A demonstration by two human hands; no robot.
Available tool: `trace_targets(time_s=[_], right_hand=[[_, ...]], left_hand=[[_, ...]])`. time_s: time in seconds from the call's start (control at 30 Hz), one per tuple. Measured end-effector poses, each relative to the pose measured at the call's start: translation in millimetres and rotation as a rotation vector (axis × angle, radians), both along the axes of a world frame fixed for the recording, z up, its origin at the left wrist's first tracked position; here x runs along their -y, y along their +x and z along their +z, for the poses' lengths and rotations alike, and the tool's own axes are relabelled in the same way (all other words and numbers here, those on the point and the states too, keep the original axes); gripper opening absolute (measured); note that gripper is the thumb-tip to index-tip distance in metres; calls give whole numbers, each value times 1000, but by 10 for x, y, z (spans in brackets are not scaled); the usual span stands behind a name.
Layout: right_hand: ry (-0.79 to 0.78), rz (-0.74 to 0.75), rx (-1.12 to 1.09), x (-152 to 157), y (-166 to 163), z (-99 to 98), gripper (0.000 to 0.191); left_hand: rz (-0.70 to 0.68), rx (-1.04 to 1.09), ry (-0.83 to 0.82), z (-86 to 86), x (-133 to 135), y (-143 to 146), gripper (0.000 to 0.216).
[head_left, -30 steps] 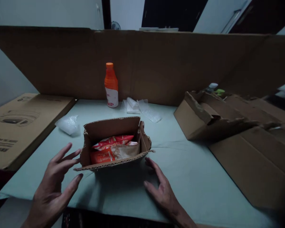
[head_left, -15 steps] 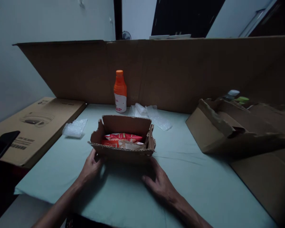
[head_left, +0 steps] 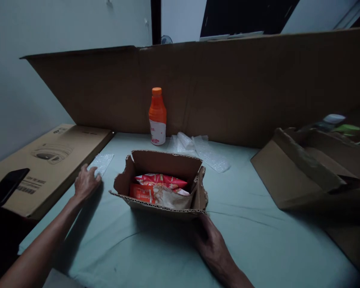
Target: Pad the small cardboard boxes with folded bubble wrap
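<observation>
left hand (head_left: 87,183) — fingers loosely spread at bubble wrap (head_left: 103,161) | right hand (head_left: 213,245) — by open box (head_left: 168,161), near right corner, fingertips hidden, can't tell grip | box on green cloth (head_left: 258,248), red packets (head_left: 160,191) inside

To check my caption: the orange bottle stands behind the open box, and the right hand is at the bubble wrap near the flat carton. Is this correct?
Wrong hand: the head view shows the left hand at that bubble wrap. The rest stands.

Your box (head_left: 168,163) is matt, rough-edged cardboard, the packets (head_left: 160,189) glossy, the wrap (head_left: 105,162) bumpy plastic, the surface (head_left: 252,248) creased cloth.
</observation>
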State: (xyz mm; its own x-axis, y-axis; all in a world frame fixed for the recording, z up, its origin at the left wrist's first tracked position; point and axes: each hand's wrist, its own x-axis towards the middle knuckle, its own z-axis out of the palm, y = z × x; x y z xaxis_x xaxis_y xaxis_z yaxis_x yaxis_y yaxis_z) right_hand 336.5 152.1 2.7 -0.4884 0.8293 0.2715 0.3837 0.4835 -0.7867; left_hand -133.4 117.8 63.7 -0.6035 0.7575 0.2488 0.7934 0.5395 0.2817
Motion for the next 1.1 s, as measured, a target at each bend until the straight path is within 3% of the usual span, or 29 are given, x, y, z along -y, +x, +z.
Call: trace_targets(time_s=[0.07, 0.17, 0.3, 0.4, 0.53, 0.63, 0.8, 0.9, 1.0, 1.1], right_hand=[[-8, 13, -14, 8, -12, 29, 56], [-19, 31, -46, 24, -33, 57, 59], [-39, 33, -93, 33, -57, 45, 62], [-98, 31, -133, 37, -70, 28, 65], [-129, 36, -167, 63, -85, 47, 71], [-152, 56, -173, 70, -115, 144, 72], [-126, 79, -90, -115, -227, 424, 49], [-79, 71, -36, -247, -250, 509, 49], [-80, 12, -22, -189, -173, 487, 53], [-168, 11, -38, 67, -81, 435, 47]], left_hand=[[1, 39, -6, -7, 78, -73, 34], [-34, 70, 40, -44, 322, 56, 29], [-125, 140, 165, -144, 668, 555, 31], [-196, 212, 254, -206, 785, 979, 36], [-301, 498, 319, -147, 746, 1381, 52], [-267, 694, 359, -17, 625, 1512, 54], [-224, 739, 423, 95, 234, 1600, 46], [-197, 782, 497, 97, 58, 1666, 63], [-152, 829, 585, 150, 169, 1748, 87], [-144, 906, 668, 273, 549, 1861, 90]])
